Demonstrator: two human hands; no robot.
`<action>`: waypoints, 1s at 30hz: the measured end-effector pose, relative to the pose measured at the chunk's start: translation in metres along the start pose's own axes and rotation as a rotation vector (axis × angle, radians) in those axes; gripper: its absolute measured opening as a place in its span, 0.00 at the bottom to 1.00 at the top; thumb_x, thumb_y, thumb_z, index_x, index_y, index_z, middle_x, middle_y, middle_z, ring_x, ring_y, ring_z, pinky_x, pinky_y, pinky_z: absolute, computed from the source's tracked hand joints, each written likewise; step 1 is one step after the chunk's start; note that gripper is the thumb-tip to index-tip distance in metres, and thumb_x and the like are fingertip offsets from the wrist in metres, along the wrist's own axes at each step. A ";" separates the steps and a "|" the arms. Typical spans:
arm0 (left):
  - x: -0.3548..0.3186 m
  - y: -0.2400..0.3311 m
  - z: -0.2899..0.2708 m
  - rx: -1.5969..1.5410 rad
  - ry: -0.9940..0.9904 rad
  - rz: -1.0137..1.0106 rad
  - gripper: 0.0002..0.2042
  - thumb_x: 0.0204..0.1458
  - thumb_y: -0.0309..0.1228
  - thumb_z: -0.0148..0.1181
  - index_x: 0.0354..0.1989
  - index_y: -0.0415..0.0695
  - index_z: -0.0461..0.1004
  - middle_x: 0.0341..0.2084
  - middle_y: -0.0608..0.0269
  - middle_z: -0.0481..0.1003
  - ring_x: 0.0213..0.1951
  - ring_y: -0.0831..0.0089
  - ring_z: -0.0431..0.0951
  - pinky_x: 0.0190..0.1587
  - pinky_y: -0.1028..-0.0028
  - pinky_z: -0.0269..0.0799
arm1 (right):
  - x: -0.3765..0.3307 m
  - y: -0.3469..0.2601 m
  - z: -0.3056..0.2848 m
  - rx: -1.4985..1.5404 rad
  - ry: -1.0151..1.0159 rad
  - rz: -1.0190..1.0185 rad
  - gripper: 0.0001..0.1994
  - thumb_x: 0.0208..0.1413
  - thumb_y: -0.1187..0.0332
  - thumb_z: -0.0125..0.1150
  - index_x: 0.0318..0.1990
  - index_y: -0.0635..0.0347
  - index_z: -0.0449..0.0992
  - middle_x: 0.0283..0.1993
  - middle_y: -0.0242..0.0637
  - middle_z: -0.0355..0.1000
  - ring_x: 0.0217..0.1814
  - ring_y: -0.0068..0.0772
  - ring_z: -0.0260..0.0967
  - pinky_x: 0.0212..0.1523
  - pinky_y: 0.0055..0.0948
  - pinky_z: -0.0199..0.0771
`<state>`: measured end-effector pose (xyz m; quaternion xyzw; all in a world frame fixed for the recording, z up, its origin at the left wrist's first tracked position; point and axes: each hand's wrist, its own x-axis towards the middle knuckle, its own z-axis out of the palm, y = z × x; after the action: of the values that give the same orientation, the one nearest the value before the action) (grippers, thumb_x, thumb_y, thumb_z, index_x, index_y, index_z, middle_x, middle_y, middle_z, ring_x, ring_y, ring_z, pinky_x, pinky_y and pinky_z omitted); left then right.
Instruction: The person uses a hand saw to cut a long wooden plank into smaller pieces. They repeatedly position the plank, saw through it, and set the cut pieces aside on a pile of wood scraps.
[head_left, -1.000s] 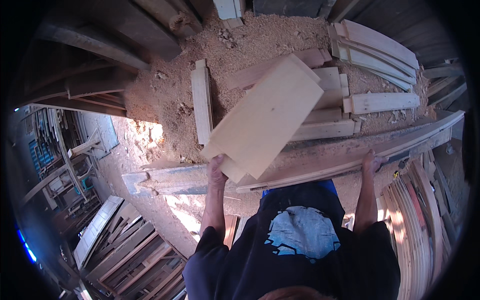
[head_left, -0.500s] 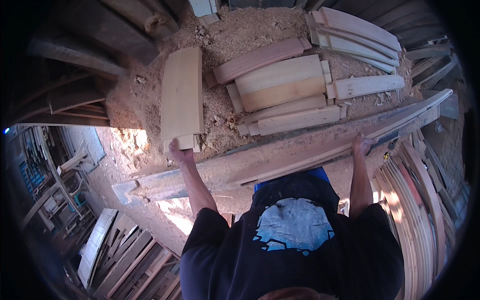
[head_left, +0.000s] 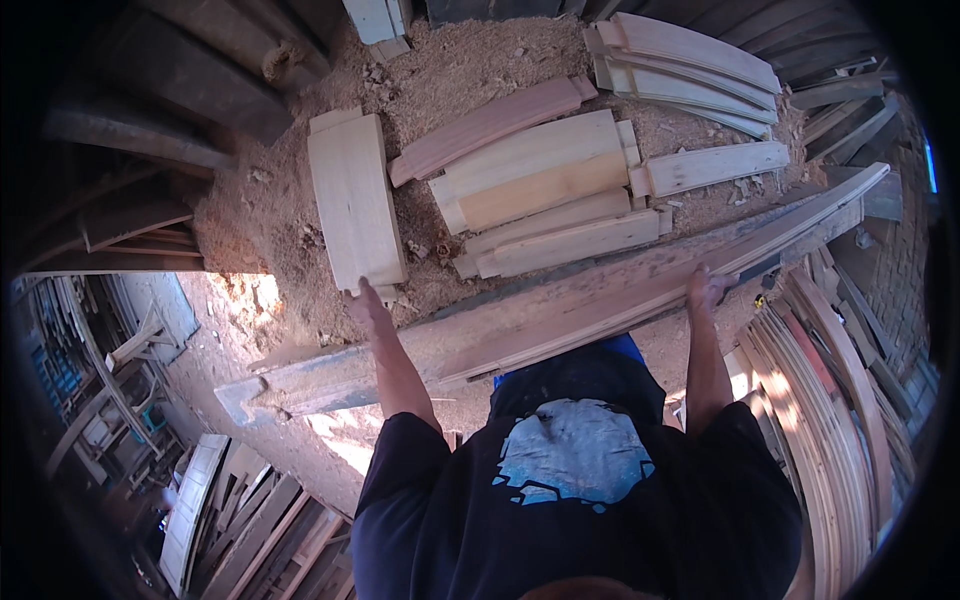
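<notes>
A wide pale board (head_left: 355,205) with a narrower tongue at its far end lies on the sawdust. My left hand (head_left: 369,305) grips its near end, with the fingers partly hidden. My right hand (head_left: 706,288) is closed over the edge of a long moulded wooden plank (head_left: 580,330), which runs from in front of my body toward the upper right. This plank lies along a thick, dusty timber beam (head_left: 330,385). Right of the pale board are a reddish board (head_left: 490,128) and a wide two-toned panel (head_left: 535,175).
Narrow pale boards (head_left: 580,245) lie beyond the beam, and a stack of boards (head_left: 690,75) sits at the far right. Long curved planks (head_left: 825,400) stand close on my right. Scrap wood (head_left: 255,520) is piled at the lower left. Dark timbers (head_left: 190,70) fill the upper left.
The pale board has turned slightly, its far end swinging left and its far tongue now showing. My left hand stays at its near end. The whole view has shifted a little.
</notes>
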<state>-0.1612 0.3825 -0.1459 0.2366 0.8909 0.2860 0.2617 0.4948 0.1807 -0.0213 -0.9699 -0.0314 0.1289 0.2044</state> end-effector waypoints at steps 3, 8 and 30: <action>-0.066 0.045 0.050 0.456 -0.120 0.798 0.35 0.45 0.37 0.70 0.63 0.39 0.65 0.51 0.44 0.72 0.54 0.46 0.71 0.60 0.51 0.64 | -0.001 -0.002 -0.002 -0.063 0.001 0.083 0.50 0.56 0.65 0.58 0.72 0.73 0.26 0.67 0.70 0.56 0.69 0.62 0.60 0.69 0.42 0.59; -0.192 0.085 0.113 0.676 -0.750 1.148 0.38 0.47 0.38 0.69 0.68 0.43 0.60 0.62 0.47 0.63 0.62 0.50 0.64 0.65 0.51 0.59 | 0.001 0.010 0.001 -0.001 0.034 -0.012 0.49 0.54 0.63 0.59 0.72 0.70 0.28 0.64 0.72 0.60 0.67 0.63 0.61 0.68 0.43 0.60; -0.248 0.054 0.148 0.997 -0.911 1.348 0.23 0.44 0.30 0.66 0.50 0.47 0.69 0.45 0.49 0.72 0.51 0.53 0.73 0.51 0.55 0.71 | -0.004 -0.009 -0.004 -0.065 -0.047 0.094 0.51 0.54 0.62 0.59 0.71 0.77 0.27 0.65 0.72 0.59 0.68 0.62 0.62 0.68 0.39 0.61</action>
<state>0.1283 0.3369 -0.1330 0.8731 0.3992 -0.1555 0.2327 0.4920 0.1865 -0.0132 -0.9731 0.0051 0.1602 0.1655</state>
